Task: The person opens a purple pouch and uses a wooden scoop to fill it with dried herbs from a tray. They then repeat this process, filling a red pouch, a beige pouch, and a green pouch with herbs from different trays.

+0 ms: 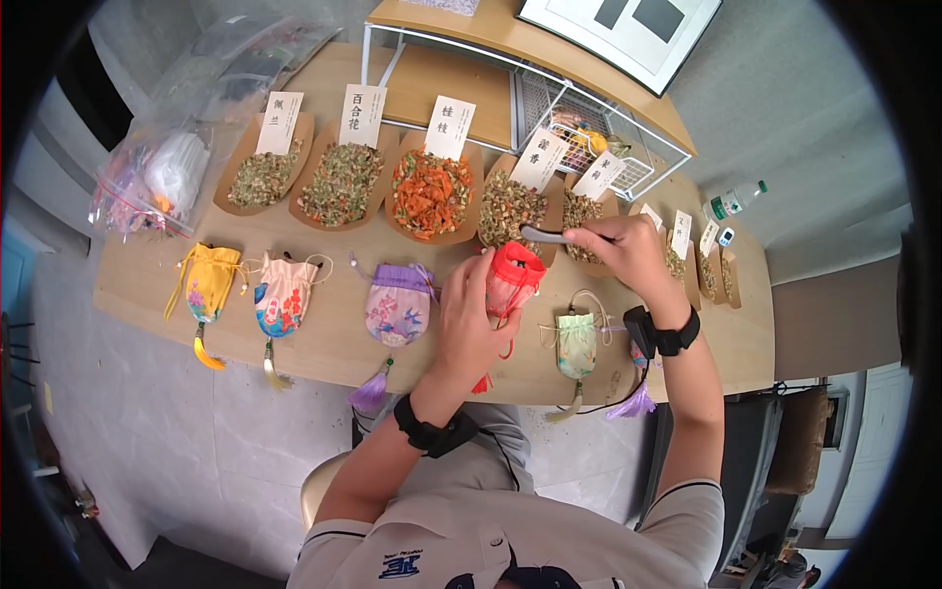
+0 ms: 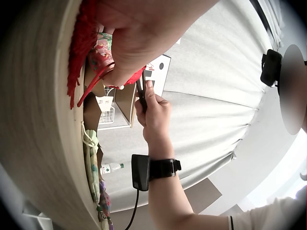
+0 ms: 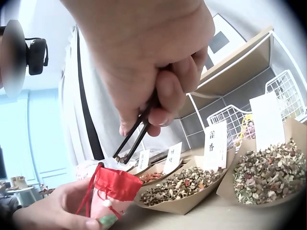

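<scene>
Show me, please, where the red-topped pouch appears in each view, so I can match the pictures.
Head view: red-topped pouch near the centre, in the left hand.
Left wrist view: upper left, partly hidden by that hand.
Right wrist view: lower left, below the tongs.
Shared landmark: the tongs in the right hand.

Pouches lay nearest you, trays of herbs behind them.
Along the near side of your table (image 1: 147, 285), three pouches (image 1: 397, 319) lay left of the held pouch (image 1: 513, 285) and two pouches (image 1: 576, 348) lay to its right. Behind them ran a row of herb trays (image 1: 224, 201), from left to right, with cards (image 1: 363, 116) standing toward their far ends. You had the tweezers (image 1: 543, 236) near the held pouch's mouth. Plastic bags (image 1: 147, 182) lay at far left, the shelf (image 1: 451, 27) stood behind the middle trays, a wire basket (image 1: 628, 177) sat toward its right end, and the bottle (image 1: 736, 201) was farther right.
</scene>
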Tool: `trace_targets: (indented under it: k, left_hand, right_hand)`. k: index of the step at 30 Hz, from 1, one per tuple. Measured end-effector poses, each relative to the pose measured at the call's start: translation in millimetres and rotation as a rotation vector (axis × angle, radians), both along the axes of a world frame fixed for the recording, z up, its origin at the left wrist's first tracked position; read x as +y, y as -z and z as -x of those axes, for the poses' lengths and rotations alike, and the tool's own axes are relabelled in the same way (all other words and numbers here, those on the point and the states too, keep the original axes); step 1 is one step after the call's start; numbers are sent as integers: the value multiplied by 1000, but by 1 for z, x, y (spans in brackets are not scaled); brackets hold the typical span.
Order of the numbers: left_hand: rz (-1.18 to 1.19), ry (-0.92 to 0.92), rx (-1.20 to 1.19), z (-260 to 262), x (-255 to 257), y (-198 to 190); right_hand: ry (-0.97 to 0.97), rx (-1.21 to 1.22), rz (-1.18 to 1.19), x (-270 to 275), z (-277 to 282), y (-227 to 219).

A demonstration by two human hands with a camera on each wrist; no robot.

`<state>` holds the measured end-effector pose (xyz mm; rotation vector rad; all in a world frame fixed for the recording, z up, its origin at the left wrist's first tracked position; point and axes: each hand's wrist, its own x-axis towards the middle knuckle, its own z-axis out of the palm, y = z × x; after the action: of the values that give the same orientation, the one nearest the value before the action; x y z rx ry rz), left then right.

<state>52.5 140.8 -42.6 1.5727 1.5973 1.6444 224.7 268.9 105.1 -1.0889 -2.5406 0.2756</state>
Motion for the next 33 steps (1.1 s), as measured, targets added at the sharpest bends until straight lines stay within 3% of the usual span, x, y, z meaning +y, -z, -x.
trace_targets:
  k: [4,7,16,19,25,33]
  left_hand:
    - [8,4,-3,0,0,-1]
    - [1,6,-6,0,0,-1]
    - [9,2,4,0,0,-1]
    - [7,7,-3,0,0,0]
    - [-1,4,-3,-1,0,1]
    - [6,10,-20,0,0,-1]
  right_hand:
    - [-107,-61,-47,-5,-5,3]
    - [-42,-5,-13,-6,-3,0]
    - [209,-287,13,62,-15,33]
    - [204,-301,105,72,-11,41]
    - [125,-266,65,80,4,49]
    - [98,-394,68,75,14,48]
